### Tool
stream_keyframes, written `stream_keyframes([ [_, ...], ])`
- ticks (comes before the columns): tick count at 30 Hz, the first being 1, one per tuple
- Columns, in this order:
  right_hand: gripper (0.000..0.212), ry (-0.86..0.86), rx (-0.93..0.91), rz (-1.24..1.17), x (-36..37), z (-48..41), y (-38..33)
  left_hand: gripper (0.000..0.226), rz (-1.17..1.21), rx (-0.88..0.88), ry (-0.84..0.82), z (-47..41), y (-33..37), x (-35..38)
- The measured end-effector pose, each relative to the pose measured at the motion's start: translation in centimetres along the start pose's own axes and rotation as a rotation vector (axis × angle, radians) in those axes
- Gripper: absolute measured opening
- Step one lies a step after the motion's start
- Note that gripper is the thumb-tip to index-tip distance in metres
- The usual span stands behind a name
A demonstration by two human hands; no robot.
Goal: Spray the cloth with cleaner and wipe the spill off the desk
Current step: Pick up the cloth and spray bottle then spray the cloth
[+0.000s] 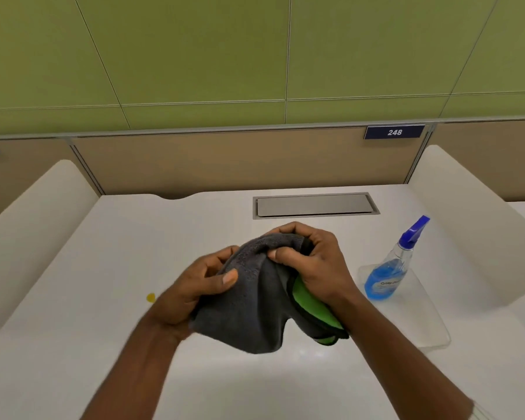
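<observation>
two hands (200, 286), one cloth (255, 298), one spray bottle (388, 268), one yellow spill (151, 297), one clear tray (431, 322), one number plate (394, 132)

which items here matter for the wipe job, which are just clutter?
In the job:
- cloth, grey and green, bunched in both hands, left hand and right hand
- spray bottle, blue cleaner, standing on a clear tray
- yellow spill
- desk

Lying about:
- metal cable hatch
- number plate 248
</observation>
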State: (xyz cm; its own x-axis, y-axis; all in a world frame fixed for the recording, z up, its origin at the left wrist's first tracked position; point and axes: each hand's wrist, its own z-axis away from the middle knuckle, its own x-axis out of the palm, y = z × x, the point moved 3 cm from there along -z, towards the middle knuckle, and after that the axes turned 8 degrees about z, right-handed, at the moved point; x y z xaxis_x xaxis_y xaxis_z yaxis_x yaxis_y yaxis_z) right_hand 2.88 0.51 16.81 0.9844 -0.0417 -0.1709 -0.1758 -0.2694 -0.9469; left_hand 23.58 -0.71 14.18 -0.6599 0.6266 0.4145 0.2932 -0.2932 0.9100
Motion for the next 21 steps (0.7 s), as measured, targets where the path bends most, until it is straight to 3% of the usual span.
stream_keyframes([
  [2, 0.014, -0.017, 0.059, -0.040, 0.2, 0.0, 0.3, 0.080, 0.262, 0.155, -0.125, 0.2, -1.3, 1.1],
  [3, 0.013, -0.021, 0.088, -0.063, 0.4, 0.0, 0.3, 0.083, 0.444, 0.198, -0.100, 0.6, -1.8, 0.8],
  [5, 0.013, -0.039, 0.138, -0.125, 0.8, -0.1, 0.2, 0.078, 0.774, 0.089, -0.011, 0.5, -3.7, -0.1],
  [7, 0.015, -0.073, 0.221, -0.233, 1.1, -0.4, 0.0, 0.068, 0.691, 0.100, 0.328, -1.2, -4.8, -1.8],
  [9, 0.019, -0.097, 0.336, -0.292, 1.6, -0.8, 0.4, 0.092, 0.494, 0.226, 0.569, -3.4, -3.9, -2.6],
  [10, 0.020, -0.093, 0.386, -0.270, 2.0, -1.0, 0.8, 0.089, 0.409, 0.293, 0.573, -4.7, -3.3, -2.7],
  [12, 0.021, -0.072, 0.479, -0.177, 2.7, -1.2, 2.0, 0.055, 0.351, 0.340, 0.446, -6.3, -2.6, -2.1],
  [15, 0.018, -0.047, 0.588, -0.196, 3.7, -1.1, 3.9, 0.062, 0.654, 0.352, 0.035, -6.2, -4.0, -2.0],
  [16, 0.015, -0.050, 0.609, -0.227, 3.7, -1.0, 4.4, 0.071, 0.719, 0.337, -0.005, -5.8, -4.6, -2.0],
  [18, 0.011, -0.072, 0.635, -0.267, 3.3, -1.0, 5.2, 0.087, 0.607, 0.330, 0.089, -5.3, -5.4, -2.3],
  [21, 0.019, -0.159, 0.635, -0.137, 1.7, -0.8, 6.4, 0.078, 0.600, 0.299, 0.082, -4.7, -6.4, -2.0],
])
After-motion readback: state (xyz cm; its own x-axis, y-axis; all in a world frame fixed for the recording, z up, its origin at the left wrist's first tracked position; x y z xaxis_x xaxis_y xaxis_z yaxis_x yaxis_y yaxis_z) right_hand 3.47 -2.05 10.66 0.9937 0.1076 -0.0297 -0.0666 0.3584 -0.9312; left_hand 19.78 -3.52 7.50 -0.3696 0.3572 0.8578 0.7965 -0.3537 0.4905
